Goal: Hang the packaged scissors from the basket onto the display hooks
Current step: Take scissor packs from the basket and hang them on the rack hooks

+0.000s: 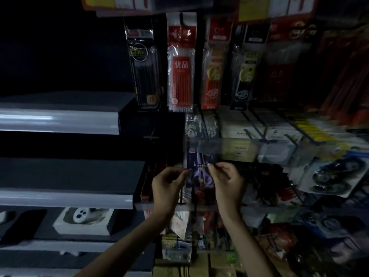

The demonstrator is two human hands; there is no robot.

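In the head view, just below the frame's centre, the left hand (pixel 166 186) and right hand (pixel 227 182) are pinching opposite side edges of the packaged scissors (pixel 200 172), holding it upright below the red pen packs (pixel 180 62).

Purple scissors (pixel 201 174) on a seemingly dark blue card; red-and-white pen pack (pixel 181 64).

The dark-blue pack of purple scissors (pixel 200 170) looks glossy and plastic-fronted. Above it, the red-and-white pen pack (pixel 180 62) wears crinkled, shiny clear film. Left of it, grey shelf edges (pixel 60 120) gleam smooth.
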